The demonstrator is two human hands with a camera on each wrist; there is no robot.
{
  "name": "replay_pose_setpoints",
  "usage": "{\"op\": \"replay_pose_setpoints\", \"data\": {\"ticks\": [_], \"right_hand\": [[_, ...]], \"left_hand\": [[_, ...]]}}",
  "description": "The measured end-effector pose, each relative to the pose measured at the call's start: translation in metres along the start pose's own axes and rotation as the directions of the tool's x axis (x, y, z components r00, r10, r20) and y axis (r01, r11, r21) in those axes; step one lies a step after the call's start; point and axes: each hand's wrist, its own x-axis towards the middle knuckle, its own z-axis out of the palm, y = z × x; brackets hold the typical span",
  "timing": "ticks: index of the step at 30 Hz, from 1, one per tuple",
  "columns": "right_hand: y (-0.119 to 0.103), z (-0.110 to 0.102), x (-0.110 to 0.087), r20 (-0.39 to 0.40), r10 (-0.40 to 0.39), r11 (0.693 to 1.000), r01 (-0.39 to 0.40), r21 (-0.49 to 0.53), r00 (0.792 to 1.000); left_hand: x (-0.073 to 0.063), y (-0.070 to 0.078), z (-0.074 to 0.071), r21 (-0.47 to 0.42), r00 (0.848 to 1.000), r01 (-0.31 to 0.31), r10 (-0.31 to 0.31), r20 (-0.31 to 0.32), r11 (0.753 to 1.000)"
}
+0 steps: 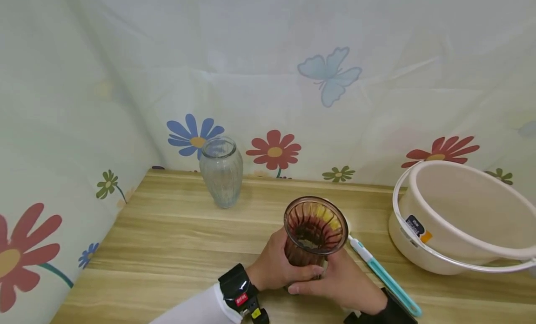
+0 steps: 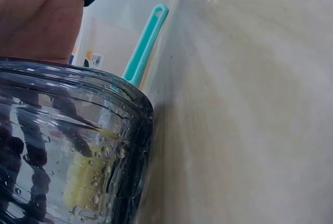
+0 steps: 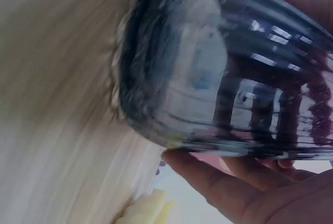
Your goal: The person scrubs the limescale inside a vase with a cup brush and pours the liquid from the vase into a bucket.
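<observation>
A brown-tinted ribbed glass vase (image 1: 303, 256) with a flared rim stands upright between both hands at the table's front. My left hand (image 1: 272, 263) grips it from the left, thumb across the near side. From the right, my right hand (image 1: 335, 282) holds it, its thumb close below the left one. Water drops cling to the glass vase (image 2: 67, 141) in the left wrist view. The base of the vase (image 3: 218, 78) is close over the wooden surface in the right wrist view. Fingers behind the vase are partly hidden.
A clear glass vase (image 1: 222, 180) stands at the back left. Right of the hands lies a brush with a teal handle (image 1: 393, 282); its yellow sponge head (image 3: 145, 208) shows in the right wrist view. A cream bucket (image 1: 406, 245) stands at the right, before a flowered curtain (image 1: 259, 101).
</observation>
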Motion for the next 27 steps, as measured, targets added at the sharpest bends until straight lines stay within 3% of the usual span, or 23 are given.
{"op": "replay_pose_setpoints", "data": {"ticks": [9, 17, 27], "right_hand": [[0.005, 0.004, -0.001, -0.003, -0.049, 0.998, 0.049, 0.025, 0.999], [0.009, 0.008, -0.002, 0.001, 0.012, 0.996, -0.012, 0.085, 1.000], [0.013, 0.011, 0.000, 0.020, 0.013, 0.993, -0.015, 0.119, 1.000]], "left_hand": [[0.001, 0.002, 0.001, 0.014, 1.000, 0.009, -0.009, -0.010, 1.000], [0.001, 0.005, 0.001, 0.043, 0.998, 0.056, -0.055, -0.017, 0.998], [0.001, 0.004, 0.005, -0.041, 0.997, 0.046, -0.048, -0.061, 0.998]]}}
